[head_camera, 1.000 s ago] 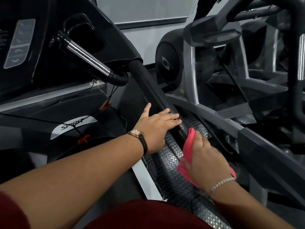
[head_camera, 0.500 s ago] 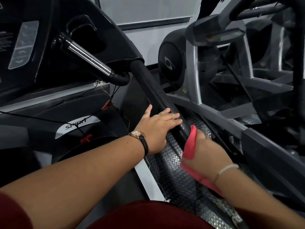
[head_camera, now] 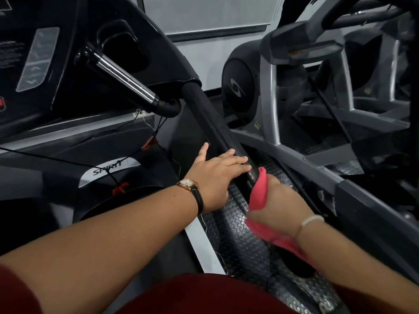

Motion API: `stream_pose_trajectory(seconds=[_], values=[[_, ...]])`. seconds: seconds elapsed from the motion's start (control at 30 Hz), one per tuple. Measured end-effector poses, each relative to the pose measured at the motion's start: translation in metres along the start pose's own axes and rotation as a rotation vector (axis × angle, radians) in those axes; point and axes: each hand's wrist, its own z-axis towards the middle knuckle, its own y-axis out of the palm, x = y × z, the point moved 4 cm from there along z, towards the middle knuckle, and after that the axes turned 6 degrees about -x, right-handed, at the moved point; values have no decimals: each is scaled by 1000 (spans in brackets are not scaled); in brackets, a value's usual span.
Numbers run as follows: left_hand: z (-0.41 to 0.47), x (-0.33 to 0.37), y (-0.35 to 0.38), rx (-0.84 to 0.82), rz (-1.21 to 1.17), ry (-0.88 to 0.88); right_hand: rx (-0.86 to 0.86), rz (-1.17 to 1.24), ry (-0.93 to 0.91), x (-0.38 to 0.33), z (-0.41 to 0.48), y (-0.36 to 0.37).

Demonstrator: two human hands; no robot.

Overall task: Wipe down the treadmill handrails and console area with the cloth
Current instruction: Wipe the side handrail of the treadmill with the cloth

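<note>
I am looking down at the big black treadmill console [head_camera: 68,53], taking up the upper left. The long black padded side handrail [head_camera: 213,123] is running down from it towards me. A chrome-sleeved inner grip bar [head_camera: 122,75] is slanting beside it. My left hand [head_camera: 217,175] is lying flat and unclenched, fingers [head_camera: 235,160] resting across the handrail. My right hand [head_camera: 276,200] is gripping the pink-red cloth [head_camera: 258,191] and pressing it against the handrail's lower end, just beside the left fingertips. A gold wristwatch with a black strap [head_camera: 189,185] is sitting on the left wrist, a white bead bracelet [head_camera: 310,220] on the right.
</note>
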Motion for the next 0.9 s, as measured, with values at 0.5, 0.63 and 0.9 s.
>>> stream_pose_trajectory(seconds=[0.5,0.63,0.9], values=[[1,0,0,12,16,1,200,-367,1,-20,-16,15],[1,0,0,8,8,-3,155,-204,-22,-14,-2,7],[-2,1,0,-14,-6,-10,196,-16,60,-6,-3,-3]])
